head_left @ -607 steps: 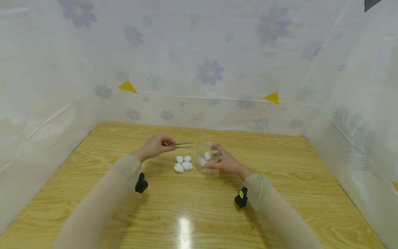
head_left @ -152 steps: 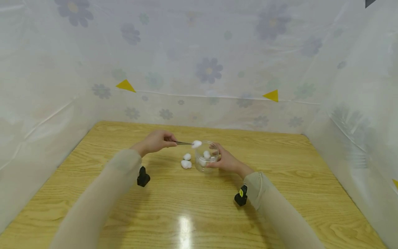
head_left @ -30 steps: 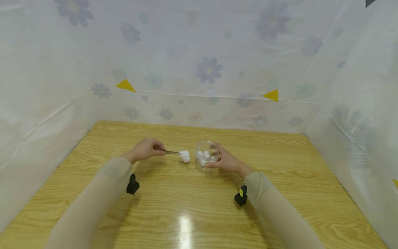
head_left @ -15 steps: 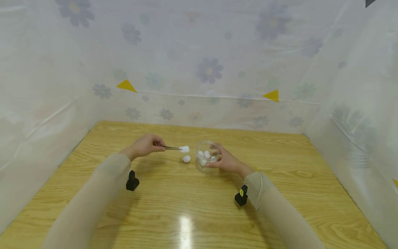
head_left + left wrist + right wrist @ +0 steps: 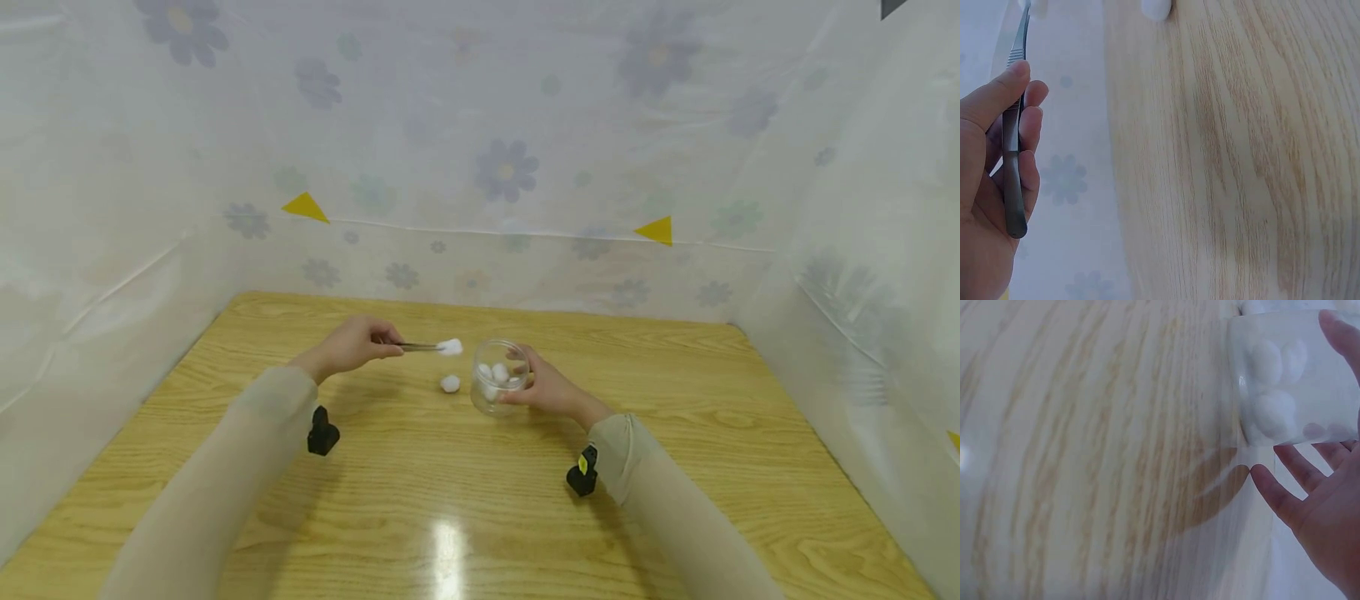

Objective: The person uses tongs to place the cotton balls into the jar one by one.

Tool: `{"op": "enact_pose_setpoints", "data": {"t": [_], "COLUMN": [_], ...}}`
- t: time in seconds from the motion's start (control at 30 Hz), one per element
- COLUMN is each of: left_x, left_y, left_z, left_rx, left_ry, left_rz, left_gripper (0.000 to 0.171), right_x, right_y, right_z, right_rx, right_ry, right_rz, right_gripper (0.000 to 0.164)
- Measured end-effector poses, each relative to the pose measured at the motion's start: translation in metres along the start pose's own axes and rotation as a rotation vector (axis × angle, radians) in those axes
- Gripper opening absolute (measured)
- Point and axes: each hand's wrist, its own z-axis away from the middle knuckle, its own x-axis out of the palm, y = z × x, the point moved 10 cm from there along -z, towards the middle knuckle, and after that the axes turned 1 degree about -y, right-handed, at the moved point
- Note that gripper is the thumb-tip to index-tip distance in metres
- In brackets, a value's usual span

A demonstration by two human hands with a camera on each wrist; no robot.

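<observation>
– What sort of place is this?
– A small screened-off booth, by the look of it. Pale plastic sheeting (image 5: 420,183) printed with flowers (image 5: 507,171) spans the top of the frame and runs down both sides.
– And inside?
– A wood-grain surface (image 5: 375,533) fills the lower middle, its far edge up against the sheeting.
– Any markings?
– Yellow triangles (image 5: 306,207) on the back sheet, left and right of centre.
– Home or lab?
– Can't tell; the sheeting hides whatever lies beyond.
</observation>
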Motion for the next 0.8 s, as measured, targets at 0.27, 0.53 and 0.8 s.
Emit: {"op": "enact_pose_setpoints", "data": {"t": [0.27, 0.53, 0.8], "left_x": [0.0, 0.002, 0.007], "left_y": [0.004, 0.011, 0.022], "left_z": [-0.003, -0.01, -0.017], "left_rx": [-0.019, -0.019, -0.007], "left_ry": [-0.002, 0.007, -0.004], "left_rz": [0.039, 0.01, 0.014], "left_gripper": [0.018, 0.015, 0.017], "right_x": [-0.001, 0.0, 0.0], "right_y": [0.003, 0.008, 0.006], "right_z": [0.001, -0.002, -0.001], "right_rx": [0.007, 0.019, 0.012], "right_ry": [0.001, -0.001, -0.003], "right_rz": [0.004, 0.009, 0.019], "right_gripper": [0.089, 0.092, 0.091]}}
